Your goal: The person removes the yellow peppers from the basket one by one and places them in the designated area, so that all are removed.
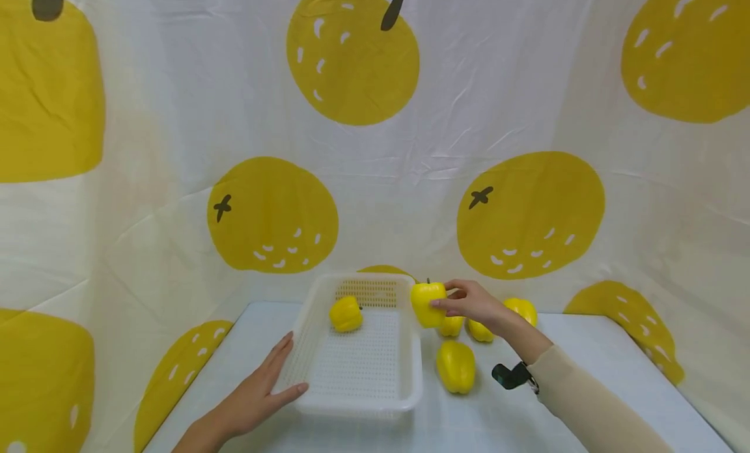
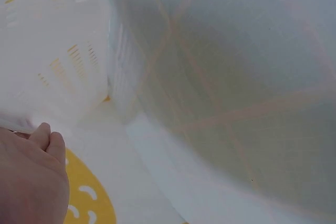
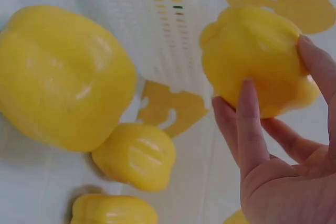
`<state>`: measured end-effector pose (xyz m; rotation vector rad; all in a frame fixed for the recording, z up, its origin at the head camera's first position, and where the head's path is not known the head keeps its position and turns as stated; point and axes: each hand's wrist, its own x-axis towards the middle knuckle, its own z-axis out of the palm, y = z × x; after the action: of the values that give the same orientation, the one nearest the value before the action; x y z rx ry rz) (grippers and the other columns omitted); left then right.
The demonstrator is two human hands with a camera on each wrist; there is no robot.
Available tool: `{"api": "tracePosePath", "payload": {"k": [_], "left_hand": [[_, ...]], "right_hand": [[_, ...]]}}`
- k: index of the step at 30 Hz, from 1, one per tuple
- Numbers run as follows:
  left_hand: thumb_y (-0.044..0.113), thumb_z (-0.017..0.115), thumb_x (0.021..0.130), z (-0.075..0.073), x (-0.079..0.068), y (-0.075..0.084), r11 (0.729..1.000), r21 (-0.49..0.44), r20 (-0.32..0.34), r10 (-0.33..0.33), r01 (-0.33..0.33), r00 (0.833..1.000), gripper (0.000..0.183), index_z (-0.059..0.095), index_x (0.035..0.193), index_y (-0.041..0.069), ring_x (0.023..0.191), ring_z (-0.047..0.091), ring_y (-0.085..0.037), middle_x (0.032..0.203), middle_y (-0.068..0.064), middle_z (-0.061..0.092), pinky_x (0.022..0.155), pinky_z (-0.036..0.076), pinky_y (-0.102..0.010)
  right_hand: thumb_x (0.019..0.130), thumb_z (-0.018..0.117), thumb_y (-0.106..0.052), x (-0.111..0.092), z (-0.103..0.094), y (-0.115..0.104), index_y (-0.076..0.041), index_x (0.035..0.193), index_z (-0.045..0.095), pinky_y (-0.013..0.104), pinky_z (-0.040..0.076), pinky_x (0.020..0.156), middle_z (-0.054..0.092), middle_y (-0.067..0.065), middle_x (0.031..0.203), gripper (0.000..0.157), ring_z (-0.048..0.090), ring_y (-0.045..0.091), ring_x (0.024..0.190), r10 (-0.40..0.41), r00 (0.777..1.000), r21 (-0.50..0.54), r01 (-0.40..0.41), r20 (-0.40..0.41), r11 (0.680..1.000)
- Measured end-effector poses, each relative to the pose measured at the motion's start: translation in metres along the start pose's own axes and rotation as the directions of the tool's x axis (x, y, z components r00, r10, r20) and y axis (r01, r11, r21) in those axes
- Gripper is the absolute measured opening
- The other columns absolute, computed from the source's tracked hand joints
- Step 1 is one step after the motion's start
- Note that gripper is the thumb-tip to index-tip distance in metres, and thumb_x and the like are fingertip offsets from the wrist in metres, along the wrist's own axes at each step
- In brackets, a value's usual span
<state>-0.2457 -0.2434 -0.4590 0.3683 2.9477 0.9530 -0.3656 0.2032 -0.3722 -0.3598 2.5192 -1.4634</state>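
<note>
Between the thumb and fingers of my right hand is a yellow bell pepper, raised beside the right rim of a white plastic basket. The right wrist view shows fingertips pressed against the held pepper's side. Inside the basket, toward its back left, lies another yellow pepper. My left hand rests at the basket's front left corner, fingers extended along the left side and thumb by the front rim. In the left wrist view the fingertips touch the rim, partly hidden.
Several yellow peppers stand right of the basket: a near one, and behind it others, including one and one partly covered by my right arm. The pale table meets a fruit-printed cloth at its back.
</note>
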Motion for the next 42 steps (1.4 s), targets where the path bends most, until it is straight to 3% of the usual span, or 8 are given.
{"api": "tracePosePath", "payload": {"k": [7,11,16,20,28,34,40,42], "left_hand": [[0.070,0.058,0.093,0.001,0.000,-0.001,1.000,0.002,-0.004,0.014,-0.014,1.000,0.104,0.014,0.165,0.009,0.155,0.019,-0.035,0.173,-0.006,0.006,0.118,0.024,-0.065],[0.071,0.057,0.093,0.001,0.000,-0.002,1.000,0.010,-0.010,0.025,-0.025,1.000,0.104,0.014,0.165,0.009,0.155,0.020,-0.036,0.173,-0.006,0.006,0.118,0.025,-0.065],[0.071,0.057,0.092,-0.001,0.001,-0.003,1.000,0.009,-0.003,0.011,-0.011,1.000,0.104,0.014,0.165,0.011,0.155,0.018,-0.035,0.173,-0.005,0.005,0.118,0.025,-0.065],[0.070,0.058,0.092,0.000,0.000,-0.003,1.000,0.005,0.009,-0.001,0.001,1.000,0.105,0.012,0.165,0.011,0.156,0.016,-0.035,0.173,-0.005,0.004,0.118,0.023,-0.065],[0.071,0.056,0.093,-0.001,0.003,-0.001,1.000,0.023,0.000,-0.001,0.001,1.000,0.105,0.013,0.165,0.010,0.155,0.018,-0.036,0.173,-0.006,0.005,0.118,0.024,-0.065],[0.069,0.058,0.093,0.000,0.003,-0.003,1.000,0.017,0.000,0.000,0.000,1.000,0.104,0.012,0.165,0.010,0.155,0.018,-0.036,0.173,-0.005,0.005,0.118,0.024,-0.066],[0.068,0.058,0.094,-0.001,0.002,-0.003,0.999,0.021,-0.008,0.027,-0.027,1.000,0.103,0.013,0.165,0.008,0.155,0.019,-0.037,0.173,-0.007,0.006,0.118,0.024,-0.066],[0.068,0.057,0.094,-0.001,0.002,-0.002,0.999,0.029,-0.013,0.035,-0.035,0.999,0.103,0.014,0.165,0.008,0.155,0.019,-0.037,0.173,-0.008,0.007,0.118,0.025,-0.065]], "right_hand": [[0.090,0.078,-0.043,-0.019,-0.020,0.017,0.001,0.140,0.050,0.049,0.055,0.099,0.064,0.017,0.122,0.073,0.068,0.025,0.099,0.032,0.999,-0.037,-0.032,-0.019,0.999],[0.090,0.077,-0.045,-0.027,-0.032,0.027,0.003,0.141,0.049,0.049,0.055,0.099,0.064,0.018,0.122,0.075,0.068,0.030,0.102,0.047,0.998,-0.058,-0.048,-0.029,0.997],[0.091,0.076,-0.047,-0.041,-0.046,0.039,0.005,0.141,0.047,0.047,0.057,0.095,0.062,0.018,0.122,0.079,0.068,0.028,0.101,0.066,0.997,-0.100,-0.070,-0.044,0.993],[0.093,0.075,-0.044,-0.052,-0.053,0.051,0.008,0.141,0.045,0.048,0.056,0.096,0.063,0.020,0.123,0.078,0.068,0.025,0.100,0.089,0.995,-0.076,-0.092,-0.033,0.993],[0.096,0.072,-0.042,-0.063,-0.060,0.077,0.019,0.148,0.029,0.050,0.053,0.101,0.050,0.035,0.141,0.091,0.069,0.028,0.106,0.139,0.990,-0.039,-0.139,0.005,0.990],[0.097,0.071,-0.039,-0.067,-0.058,0.103,0.021,0.146,0.034,0.049,0.055,0.098,0.061,0.027,0.132,0.086,0.069,0.029,0.105,0.159,0.986,-0.018,-0.159,0.041,0.987],[0.097,0.072,-0.036,-0.072,-0.052,0.122,0.022,0.142,0.038,0.049,0.056,0.095,0.056,0.033,0.134,0.082,0.069,0.029,0.105,0.205,0.976,0.013,-0.206,0.068,0.978],[0.096,0.072,-0.037,-0.072,-0.050,0.126,0.021,0.141,0.041,0.049,0.056,0.095,0.061,0.029,0.131,0.080,0.069,0.028,0.104,0.224,0.972,0.017,-0.226,0.074,0.974]]}}
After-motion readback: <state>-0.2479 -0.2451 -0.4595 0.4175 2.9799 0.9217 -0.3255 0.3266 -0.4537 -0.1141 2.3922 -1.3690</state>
